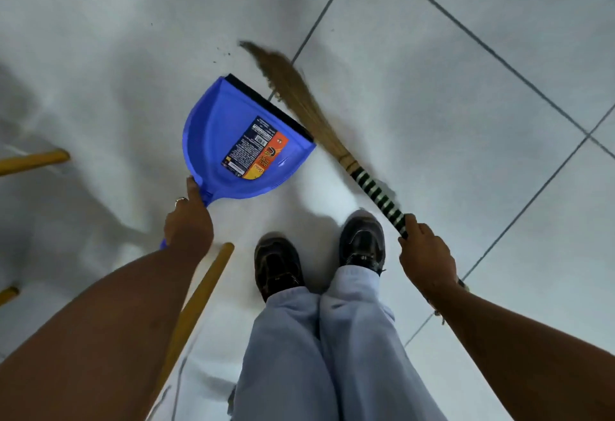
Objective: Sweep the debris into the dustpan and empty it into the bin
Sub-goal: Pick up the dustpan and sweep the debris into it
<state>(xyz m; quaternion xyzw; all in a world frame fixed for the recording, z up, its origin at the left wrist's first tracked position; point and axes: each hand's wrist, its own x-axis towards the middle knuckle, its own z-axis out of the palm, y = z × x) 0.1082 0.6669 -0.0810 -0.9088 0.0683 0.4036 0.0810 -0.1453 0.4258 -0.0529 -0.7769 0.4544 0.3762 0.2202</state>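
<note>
A blue dustpan (233, 134) with a black rubber lip and an orange label rests on the white tiled floor, its mouth facing up and to the right. My left hand (188, 224) grips its handle, index finger stretched along it. My right hand (426, 254) holds the black-and-white wrapped handle of a grass broom (289, 88). The bristles lie along the pan's lip, their tip blurred beyond it. A few dark specks of debris (223, 53) lie on the floor just past the tip. No bin is in view.
My two dark shoes (361, 241) stand just below the pan. A yellow wooden pole (199, 301) slants beneath my left forearm. More yellow wooden ends (36, 159) show at the left edge. Grey grout lines cross the tiles at the right.
</note>
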